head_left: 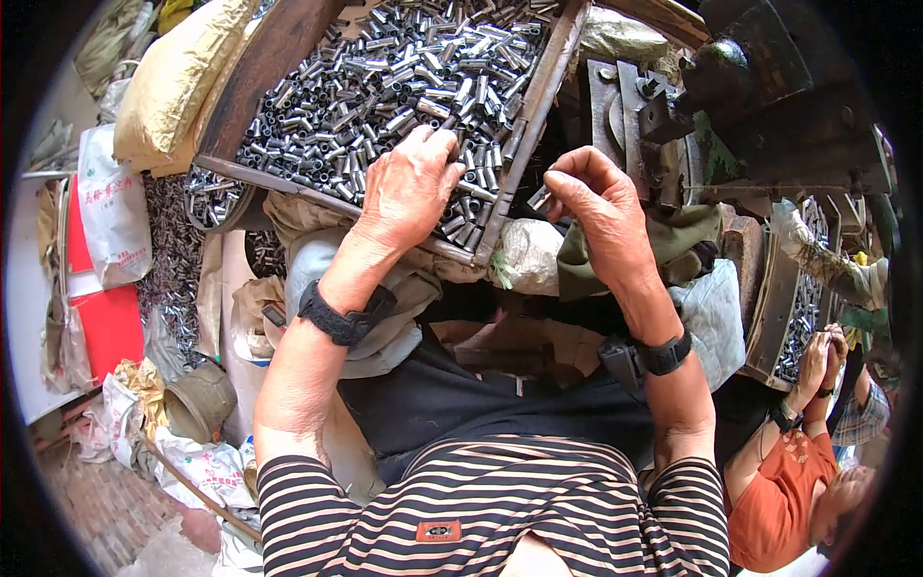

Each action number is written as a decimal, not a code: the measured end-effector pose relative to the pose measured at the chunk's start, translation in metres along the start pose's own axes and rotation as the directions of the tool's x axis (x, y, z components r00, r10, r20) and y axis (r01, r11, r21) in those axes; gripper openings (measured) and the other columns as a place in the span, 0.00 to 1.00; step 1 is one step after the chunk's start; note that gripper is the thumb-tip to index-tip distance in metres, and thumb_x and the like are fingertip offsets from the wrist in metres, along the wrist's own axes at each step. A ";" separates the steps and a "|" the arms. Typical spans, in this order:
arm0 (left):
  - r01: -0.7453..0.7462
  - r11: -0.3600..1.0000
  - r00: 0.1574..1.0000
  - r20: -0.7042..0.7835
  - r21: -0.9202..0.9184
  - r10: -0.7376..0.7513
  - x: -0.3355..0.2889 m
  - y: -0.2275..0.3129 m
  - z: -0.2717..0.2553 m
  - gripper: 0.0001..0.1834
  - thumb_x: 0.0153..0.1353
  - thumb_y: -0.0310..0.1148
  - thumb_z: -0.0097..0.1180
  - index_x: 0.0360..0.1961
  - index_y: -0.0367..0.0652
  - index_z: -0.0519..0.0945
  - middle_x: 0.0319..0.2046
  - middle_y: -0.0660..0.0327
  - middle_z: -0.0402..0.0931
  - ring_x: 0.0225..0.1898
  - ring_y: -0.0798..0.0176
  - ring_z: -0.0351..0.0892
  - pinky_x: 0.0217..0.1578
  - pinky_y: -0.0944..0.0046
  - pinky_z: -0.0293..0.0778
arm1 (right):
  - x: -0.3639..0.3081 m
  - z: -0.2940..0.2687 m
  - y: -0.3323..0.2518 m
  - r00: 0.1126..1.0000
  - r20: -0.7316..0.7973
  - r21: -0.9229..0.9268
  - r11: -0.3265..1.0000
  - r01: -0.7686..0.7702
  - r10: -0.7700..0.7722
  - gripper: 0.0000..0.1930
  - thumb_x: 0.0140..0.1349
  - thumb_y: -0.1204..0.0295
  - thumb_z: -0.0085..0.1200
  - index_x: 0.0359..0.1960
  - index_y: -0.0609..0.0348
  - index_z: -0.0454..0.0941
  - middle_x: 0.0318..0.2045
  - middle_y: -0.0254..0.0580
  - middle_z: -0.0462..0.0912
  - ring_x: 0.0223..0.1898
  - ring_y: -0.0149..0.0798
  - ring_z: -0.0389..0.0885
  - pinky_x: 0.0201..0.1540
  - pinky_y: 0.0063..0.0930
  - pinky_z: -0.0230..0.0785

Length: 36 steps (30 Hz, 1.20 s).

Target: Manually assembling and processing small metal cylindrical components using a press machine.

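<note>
A wooden tray [317, 186] in front of me holds a heap of short, shiny metal tubes [385, 91]. Over its near part is my left hand [411, 183], fingers curled down onto the heap. Its fingertips are hidden, so I cannot make out what they grip. Just outside the tray's right edge, my right hand [598, 197] pinches one small metal tube [539, 198] between thumb and forefinger. Beyond that hand stands a dark, greasy machine [630, 115] with metal plates and bolts.
Bundled cloth and a pale sack [527, 258] lie under the tray's near edge. More metal tubes fill a round container [213, 197] at left. A bucket [200, 399] stands lower left among bags. At right, a person in orange [793, 495] works at another tray [769, 332].
</note>
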<state>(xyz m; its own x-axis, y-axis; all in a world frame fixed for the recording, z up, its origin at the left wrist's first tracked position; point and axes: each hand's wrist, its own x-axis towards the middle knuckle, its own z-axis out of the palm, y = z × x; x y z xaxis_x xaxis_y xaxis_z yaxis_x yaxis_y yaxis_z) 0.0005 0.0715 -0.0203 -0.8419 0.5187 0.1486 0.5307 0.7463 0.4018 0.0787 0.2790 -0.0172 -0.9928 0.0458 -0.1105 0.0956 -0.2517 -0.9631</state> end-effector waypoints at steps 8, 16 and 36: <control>0.309 0.522 0.946 0.198 -0.795 -0.258 -0.016 0.011 -0.014 0.04 0.61 0.29 0.53 0.35 0.41 0.76 0.24 0.68 0.73 0.24 0.77 0.68 0.25 0.76 0.66 | 0.000 0.005 0.006 0.997 -0.041 0.170 0.984 -0.057 0.065 0.07 0.60 0.70 0.57 0.33 0.61 0.76 0.23 0.31 0.76 0.24 0.23 0.74 0.28 0.17 0.69; 0.332 -0.073 0.897 0.339 -0.940 -0.284 -0.034 0.026 -0.013 0.06 0.60 0.29 0.57 0.37 0.41 0.74 0.26 0.67 0.74 0.25 0.76 0.73 0.26 0.75 0.72 | 0.004 0.021 0.006 0.998 -0.020 0.177 0.983 -0.050 0.055 0.07 0.61 0.70 0.57 0.32 0.61 0.75 0.23 0.33 0.77 0.23 0.25 0.74 0.29 0.19 0.69; 0.312 -0.167 0.908 0.345 -0.935 -0.237 -0.033 0.031 -0.006 0.05 0.61 0.31 0.57 0.35 0.42 0.74 0.23 0.66 0.74 0.22 0.76 0.71 0.23 0.76 0.68 | -0.011 0.024 0.015 0.999 -0.008 0.244 0.969 -0.031 0.034 0.07 0.61 0.72 0.56 0.32 0.62 0.73 0.23 0.36 0.78 0.25 0.27 0.78 0.32 0.21 0.73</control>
<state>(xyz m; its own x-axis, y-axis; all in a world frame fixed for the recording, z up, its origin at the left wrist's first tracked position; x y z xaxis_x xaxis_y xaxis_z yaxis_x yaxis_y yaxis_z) 0.0446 0.0749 -0.0071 -0.8567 0.4383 -0.2719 -0.4423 -0.3531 0.8244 0.0897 0.2516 -0.0247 -0.9885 0.0447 -0.1446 0.1056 -0.4808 -0.8704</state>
